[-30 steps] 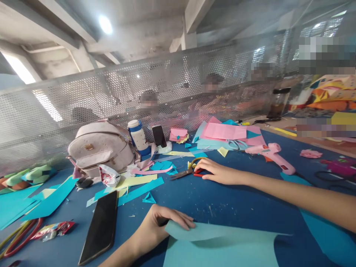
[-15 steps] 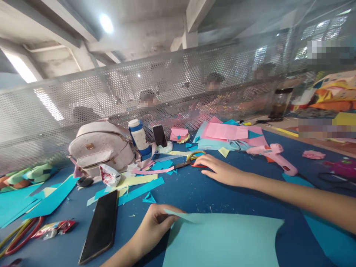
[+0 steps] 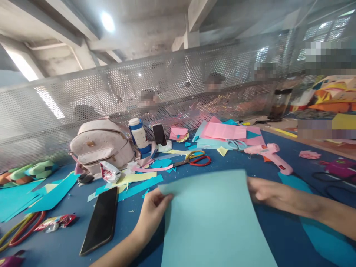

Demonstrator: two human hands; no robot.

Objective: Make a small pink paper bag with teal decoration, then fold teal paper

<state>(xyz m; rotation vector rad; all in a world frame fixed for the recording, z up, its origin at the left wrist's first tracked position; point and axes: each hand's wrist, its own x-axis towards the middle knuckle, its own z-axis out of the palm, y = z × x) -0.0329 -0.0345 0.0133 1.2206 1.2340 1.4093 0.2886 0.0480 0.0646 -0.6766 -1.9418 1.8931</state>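
A light teal sheet of paper (image 3: 208, 218) is held up in front of me, its top edge raised off the table. My left hand (image 3: 154, 209) pinches the sheet's upper left corner between thumb and fingers. At the right edge, my right hand (image 3: 264, 191) is closed on the sheet, slightly blurred, with its fingertips hidden behind the paper. Just beyond the top edge lie scissors (image 3: 191, 159) with yellow and red handles, touched by neither hand. A black phone (image 3: 100, 220) rests to the left of my left hand.
Paper scraps (image 3: 141, 187) lie beyond the phone. Behind them stand a pale backpack (image 3: 102, 146), a bottle (image 3: 139, 135) and a propped phone (image 3: 159, 134). On the right are a pink glue gun (image 3: 271, 154) and pink sheets (image 3: 225, 130). A perforated metal screen (image 3: 172, 85) borders the table.
My right hand has left the scissors and come back to the sheet's right edge, closing on it. The paper's top edge has risen, and my left hand has moved slightly up with its corner.
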